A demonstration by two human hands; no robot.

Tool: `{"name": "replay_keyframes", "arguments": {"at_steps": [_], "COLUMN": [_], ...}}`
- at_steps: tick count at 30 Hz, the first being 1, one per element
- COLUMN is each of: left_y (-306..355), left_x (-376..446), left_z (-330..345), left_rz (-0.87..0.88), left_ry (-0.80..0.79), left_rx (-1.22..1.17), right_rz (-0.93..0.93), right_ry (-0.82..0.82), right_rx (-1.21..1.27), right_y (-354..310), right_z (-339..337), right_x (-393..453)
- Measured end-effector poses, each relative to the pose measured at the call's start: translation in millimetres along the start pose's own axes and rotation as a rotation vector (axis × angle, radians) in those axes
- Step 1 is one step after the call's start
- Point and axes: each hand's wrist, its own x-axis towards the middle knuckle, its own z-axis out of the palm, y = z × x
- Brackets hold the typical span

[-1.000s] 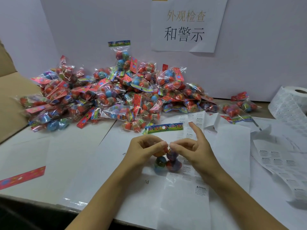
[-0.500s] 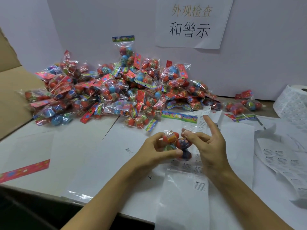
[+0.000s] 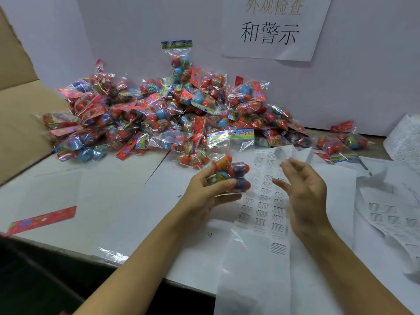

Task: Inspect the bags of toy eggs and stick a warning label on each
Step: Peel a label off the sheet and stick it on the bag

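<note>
– So how far along does this look?

– Early, I'd judge. The big heap of bagged toy eggs [image 3: 163,114] against the back wall dwarfs everything else, and I can't read a warning label on any of those bags. A few bags [image 3: 341,142] lie apart to the right, near the label roll [image 3: 404,142]; whether those are finished I cannot tell.

– And the labels?

– A long label strip [image 3: 266,201] runs down the white table [image 3: 56,185] towards the person, with many labels on the part by the hands and mostly bare backing lower down, apart from one label [image 3: 279,247].

– Where is the bag being worked on?

– Lifted above the strip, in the left hand [image 3: 204,189]. Fingers and thumb are curled round the egg end of the held bag [image 3: 229,171].

– Which way does it point?

– Its long axis runs away from the person: the eggs sit low and near, and the printed header card [image 3: 231,135] points up towards the heap, tilted a little.

– The right hand?

– The right hand [image 3: 304,189] hangs just beside the bag, fingers loosely spread, gripping nothing. It is blurred, so whether a label clings to a fingertip is unclear.
</note>
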Motion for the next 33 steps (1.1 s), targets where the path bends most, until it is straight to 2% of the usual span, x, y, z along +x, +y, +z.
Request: {"name": "replay_keyframes", "arguments": {"at_steps": [8,12,23,33], "left_y": [-0.8,-0.8,-7.1,-7.7], "left_x": [2.2,2.7,-1.8,-0.6], "left_z": [0.1,0.8,-0.2,1.4], "left_rz": [-0.029,-0.046,0.022,0.031], "left_ry": [0.016,0.012,-0.091,-0.046], "left_rx": [-0.036,-0.013,0.042,0.063], "right_rz": [-0.177,-0.268,-0.270,-0.288], "right_ry": [-0.260,-0.297,-0.270,-0.247], "right_rx": [-0.434,-0.623,-0.675,-0.638], "right_y": [-4.0,-5.2,-8.8,-2.6], "right_z": [4.7,8.7,10.6,10.5], "right_x": [-14.1,-21.7,-25.4,-24.1]}}
